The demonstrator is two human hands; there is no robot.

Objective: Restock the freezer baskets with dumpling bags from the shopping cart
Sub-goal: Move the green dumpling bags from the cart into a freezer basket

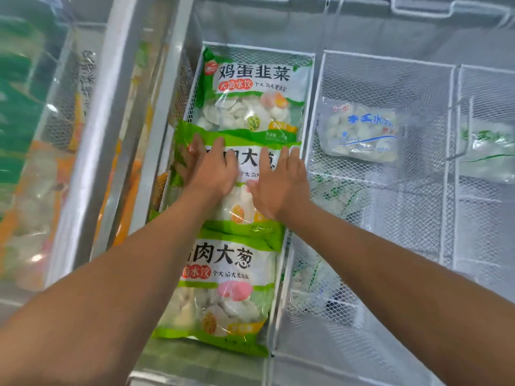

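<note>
1. Left hand [211, 168]: palm down, fingers straight and a little spread, pressing flat on the left half of the middle dumpling bag [245, 179]. Nothing gripped.
2. Right hand [280, 185]: also flat, fingers extended, resting on the right half of the same bag. No curl, no pinch.
3. Middle bag: green-and-white, lying in the left wire basket [308, 112]; its top edge overlaps the far bag [253, 90], its lower edge overlaps the near bag [223, 285]. Three bags in a row, front to back, labels up.
4. Neighbouring basket [390, 65] to the right: one pale bag with blue print [361, 132] lying toward the back; more bags dimly seen under the mesh floor.
5. Far right basket: another pale bag [486, 149], green print, blurred.
6. Left: glass freezer lid [55, 135], blurred orange and green packs beneath.
</note>
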